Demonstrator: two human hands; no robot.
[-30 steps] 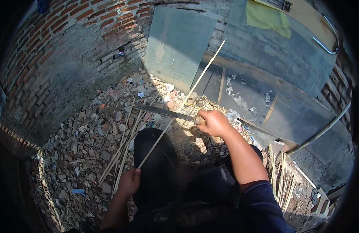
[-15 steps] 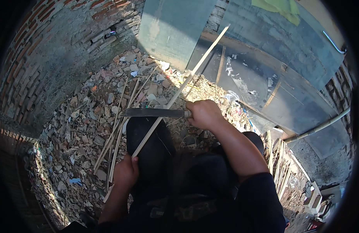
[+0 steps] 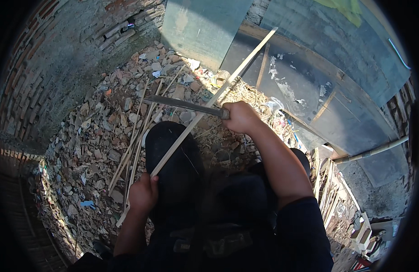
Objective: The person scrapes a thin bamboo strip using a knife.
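My left hand (image 3: pixel 143 194) is closed round the near end of a long, pale bamboo strip (image 3: pixel 191 126). The strip slants up and away to the right, passing over my dark-clothed left knee (image 3: pixel 168 138). A machete (image 3: pixel 184 104) is gripped by its handle in my right hand (image 3: pixel 241 118), just right of the strip. Its dark blade crosses the strip and points left, seen nearly edge-on; the strip's far end rises beyond it. Whether the blade cuts into the strip cannot be made out.
Several bamboo strips (image 3: pixel 133 156) lie on rubble (image 3: pixel 89 149) to my left. More pale strips (image 3: pixel 328 195) are bundled at my right. Shavings (image 3: pixel 246 97) cover sunlit ground ahead. Dark panels (image 3: pixel 295 81) lean at the far right, near a bamboo pole (image 3: pixel 372 152). A brick wall (image 3: pixel 60 72) stands left.
My right hand and the machete have moved farther up the strip, away from me. The blade has turned from flat-on to nearly edge-on. The left hand keeps its hold.
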